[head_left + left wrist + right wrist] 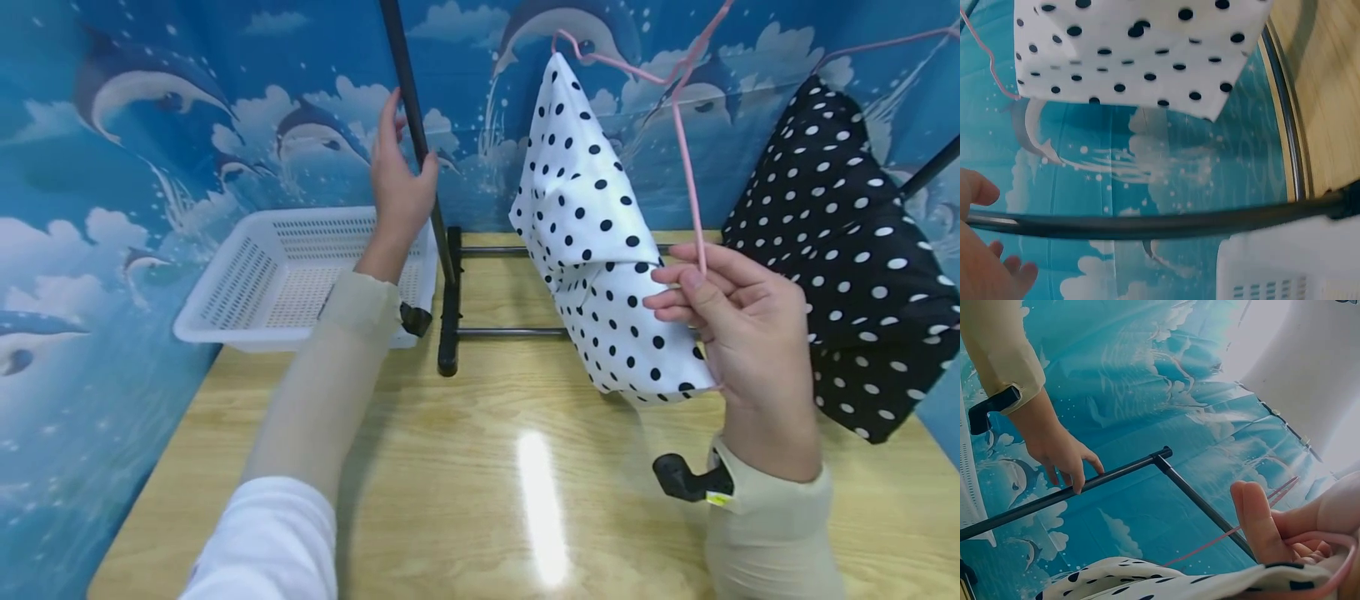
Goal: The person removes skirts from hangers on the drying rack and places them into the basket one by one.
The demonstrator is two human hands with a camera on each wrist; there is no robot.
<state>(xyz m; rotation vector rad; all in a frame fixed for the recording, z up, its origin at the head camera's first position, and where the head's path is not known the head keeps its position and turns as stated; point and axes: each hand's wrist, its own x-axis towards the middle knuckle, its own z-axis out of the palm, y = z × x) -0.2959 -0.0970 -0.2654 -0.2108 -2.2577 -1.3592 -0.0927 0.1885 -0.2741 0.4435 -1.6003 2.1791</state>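
Observation:
In the head view my left hand (401,192) is spread beside the black rack's left upright (408,83), thumb and fingers on either side of it and not curled round it. The left wrist view has the pole (1116,226) passing between thumb and fingers. My right hand (757,333) pinches the side of a pink clothes hanger (686,158) between thumb and fingers. White fabric with black polka dots (600,217) hangs from that hanger, its shape partly folded. In the right wrist view the hanger's pink bar (1335,540) runs across the palm.
A white perforated basket (225,275) stands on the wooden table (450,483) at left. Black fabric with white dots (847,233) hangs at right from another pink hanger (885,42). The rack's foot (448,333) rests on the table. Dolphin-print curtain (187,100) surrounds it.

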